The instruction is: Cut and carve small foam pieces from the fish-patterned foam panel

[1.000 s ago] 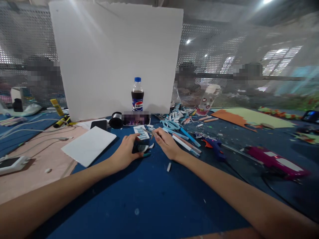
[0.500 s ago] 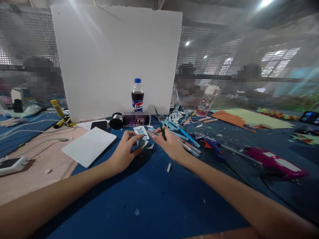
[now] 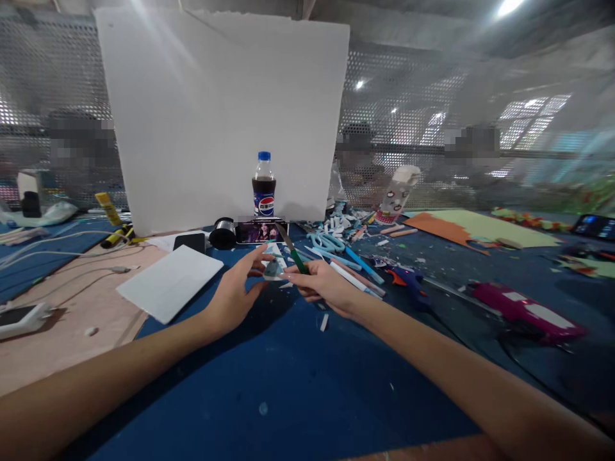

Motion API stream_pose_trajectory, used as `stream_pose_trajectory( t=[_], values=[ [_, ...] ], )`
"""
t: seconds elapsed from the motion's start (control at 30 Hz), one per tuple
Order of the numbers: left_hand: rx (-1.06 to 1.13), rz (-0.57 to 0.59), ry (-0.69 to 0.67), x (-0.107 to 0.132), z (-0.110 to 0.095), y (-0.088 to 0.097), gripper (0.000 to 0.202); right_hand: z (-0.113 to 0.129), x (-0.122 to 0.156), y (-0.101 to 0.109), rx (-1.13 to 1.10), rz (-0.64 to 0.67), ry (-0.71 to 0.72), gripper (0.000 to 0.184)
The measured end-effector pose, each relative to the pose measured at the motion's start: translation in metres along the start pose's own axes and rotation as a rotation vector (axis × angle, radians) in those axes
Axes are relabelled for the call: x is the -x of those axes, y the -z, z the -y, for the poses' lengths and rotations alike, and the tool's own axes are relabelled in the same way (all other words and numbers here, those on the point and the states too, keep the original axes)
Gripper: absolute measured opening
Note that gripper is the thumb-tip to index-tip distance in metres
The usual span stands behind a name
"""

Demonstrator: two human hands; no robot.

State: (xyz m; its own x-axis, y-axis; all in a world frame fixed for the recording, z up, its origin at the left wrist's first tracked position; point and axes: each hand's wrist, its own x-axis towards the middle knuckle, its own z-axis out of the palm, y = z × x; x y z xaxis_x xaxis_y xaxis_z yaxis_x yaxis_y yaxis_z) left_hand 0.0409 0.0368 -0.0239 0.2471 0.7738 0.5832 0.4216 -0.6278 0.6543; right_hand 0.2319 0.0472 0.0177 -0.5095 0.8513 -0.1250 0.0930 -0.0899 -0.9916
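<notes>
My left hand (image 3: pixel 237 287) is raised a little above the blue table cover (image 3: pixel 288 384), and its fingers pinch a small pale grey cut-out piece (image 3: pixel 271 270). My right hand (image 3: pixel 321 286) is closed round a green-handled craft knife (image 3: pixel 291 251) whose blade points up and to the left, past the piece. The fingertips of both hands meet at the small piece. Behind them a phone (image 3: pixel 262 232) lies on its side with a lit screen, in front of a cola bottle (image 3: pixel 264 186).
A large white foam board (image 3: pixel 221 109) stands at the back. A smaller white sheet (image 3: pixel 170 282), light blue scissors (image 3: pixel 327 242), pens, scraps, a blue glue gun (image 3: pixel 408 282) and a pink tool (image 3: pixel 523 314) lie around. Other people sit behind the mesh screen.
Both hands have lifted off the table with the small piece. The right hand has turned the knife from low by the table to pointing up and left.
</notes>
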Motion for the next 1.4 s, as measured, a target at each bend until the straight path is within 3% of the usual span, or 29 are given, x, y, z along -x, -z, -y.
stream_pose_trajectory(
  t=[0.2,0.37,0.57,1.07,1.4],
  values=[
    [0.166,-0.011,0.037,-0.0012,0.0033,-0.0003,0.067,0.0008,-0.0010,0.0049,-0.190,0.037,-0.075,0.021],
    [0.174,-0.002,0.049,-0.0015,0.0055,-0.0011,0.066,-0.0005,-0.0032,0.0076,-0.291,0.107,-0.115,0.021],
    [0.183,0.043,0.036,-0.0002,0.0060,-0.0008,0.068,0.0012,-0.0022,0.0043,-0.308,0.093,-0.125,0.019],
    [0.200,0.075,0.057,-0.0006,0.0044,-0.0002,0.061,-0.0011,-0.0035,0.0078,-0.300,0.152,-0.160,0.033],
    [0.188,0.071,0.087,-0.0011,0.0009,0.0002,0.058,-0.0007,-0.0050,0.0077,-0.338,0.158,-0.184,0.022]
  ],
)
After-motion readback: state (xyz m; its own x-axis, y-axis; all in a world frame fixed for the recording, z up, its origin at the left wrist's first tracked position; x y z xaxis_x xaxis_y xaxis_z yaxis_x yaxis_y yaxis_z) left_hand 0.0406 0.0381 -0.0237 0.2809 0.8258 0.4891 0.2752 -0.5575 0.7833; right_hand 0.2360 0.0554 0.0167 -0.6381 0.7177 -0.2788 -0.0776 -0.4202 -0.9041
